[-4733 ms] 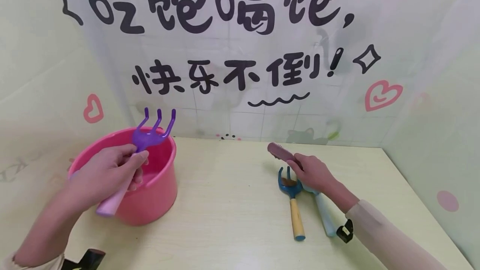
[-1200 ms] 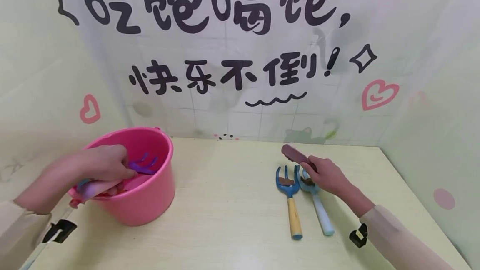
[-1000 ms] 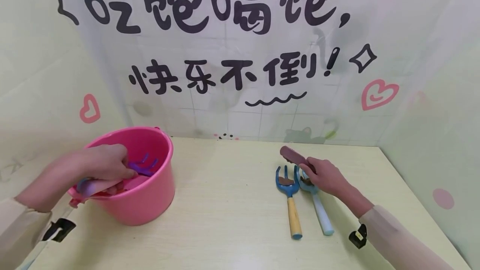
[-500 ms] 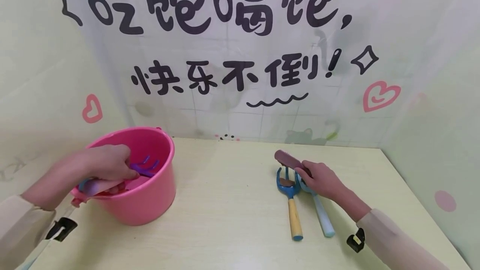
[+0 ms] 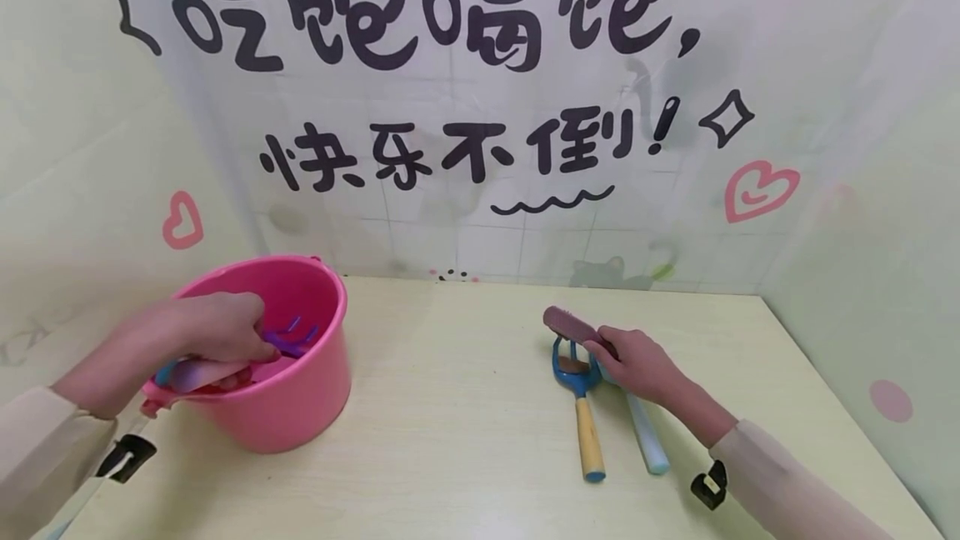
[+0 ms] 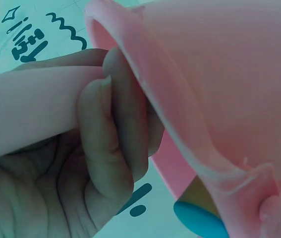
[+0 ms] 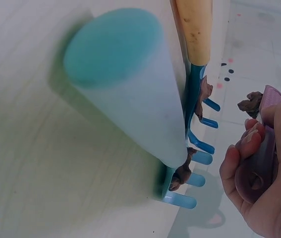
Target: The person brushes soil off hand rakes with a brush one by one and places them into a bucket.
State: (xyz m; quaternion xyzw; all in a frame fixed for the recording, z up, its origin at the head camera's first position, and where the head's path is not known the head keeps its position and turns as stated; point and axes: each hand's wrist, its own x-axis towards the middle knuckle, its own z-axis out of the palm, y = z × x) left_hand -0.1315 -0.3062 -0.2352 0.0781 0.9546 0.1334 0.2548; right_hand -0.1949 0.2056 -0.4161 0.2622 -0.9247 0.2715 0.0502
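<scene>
One brown lump (image 7: 251,103): touching the mauve brush (image 5: 568,325), it may fall onto the table (image 5: 450,440) if the brush jerks or twists.
Wooden-handled rake (image 5: 589,433) and pale-blue-handled rake (image 5: 647,436): side by side on the table, with brown pieces (image 5: 573,365) on their tines that a bump from the brush could knock loose.
Pink bucket (image 5: 300,402): could tip if the purple rake (image 5: 287,346) is levered against its rim.
Left hand (image 5: 221,327): fingers curled round the purple rake's handle, its head inside the bucket.
Right hand (image 5: 641,363): fingers wrapped round the brush near both rakes' tines; whether over or behind them, I cannot tell.
</scene>
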